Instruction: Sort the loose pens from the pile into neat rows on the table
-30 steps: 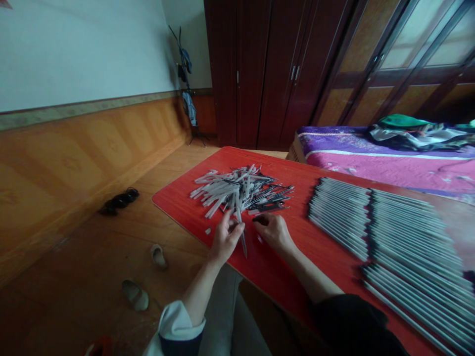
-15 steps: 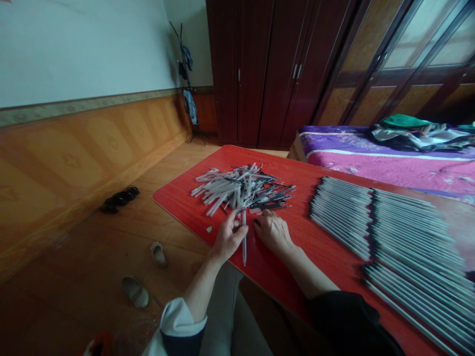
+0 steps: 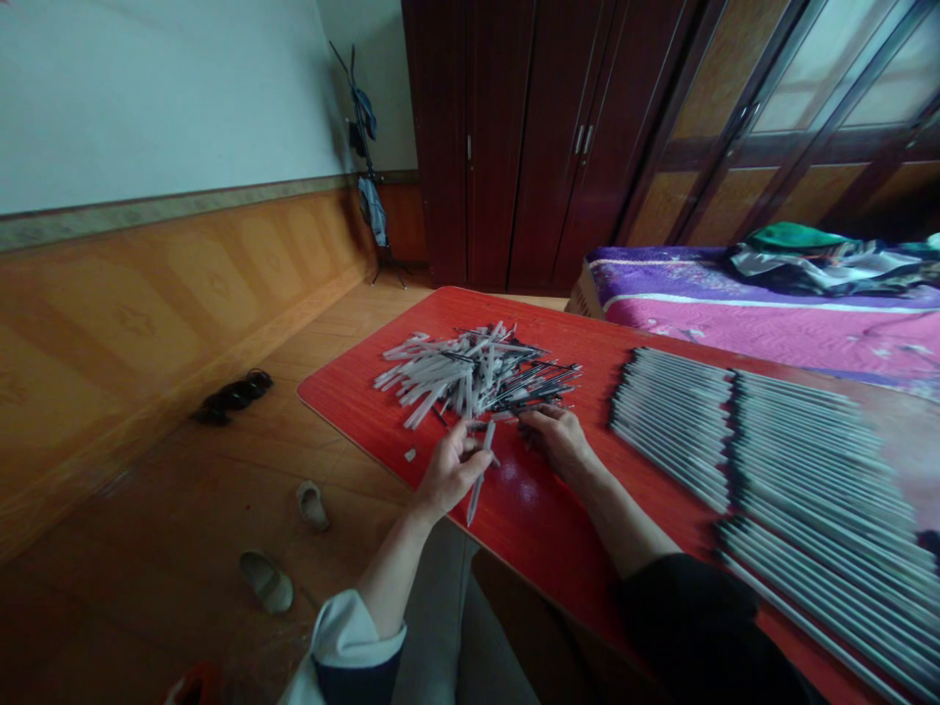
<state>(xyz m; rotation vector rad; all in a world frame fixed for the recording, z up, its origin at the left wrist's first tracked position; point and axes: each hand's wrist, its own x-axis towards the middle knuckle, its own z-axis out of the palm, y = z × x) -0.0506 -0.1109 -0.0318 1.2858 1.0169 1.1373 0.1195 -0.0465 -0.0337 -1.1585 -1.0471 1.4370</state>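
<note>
My left hand [image 3: 449,472] is closed on a white pen barrel [image 3: 477,478] that points down toward me over the red table [image 3: 529,519]. My right hand [image 3: 559,437] reaches into the near edge of a loose pile of white barrels and dark refills [image 3: 474,377], fingers curled on the dark pieces; what it grips is too small to tell. To the right lie neat rows of finished pens [image 3: 778,460].
A bed with a pink and purple cover [image 3: 734,308] stands behind the table. Dark wooden wardrobes [image 3: 529,137] line the far wall, with a coat stand [image 3: 367,166] in the corner. Slippers [image 3: 268,580] and dark shoes [image 3: 231,397] lie on the wooden floor at left.
My right hand has moved from beside the left hand forward and right into the pile's edge. The barrel in my left hand has tilted slightly.
</note>
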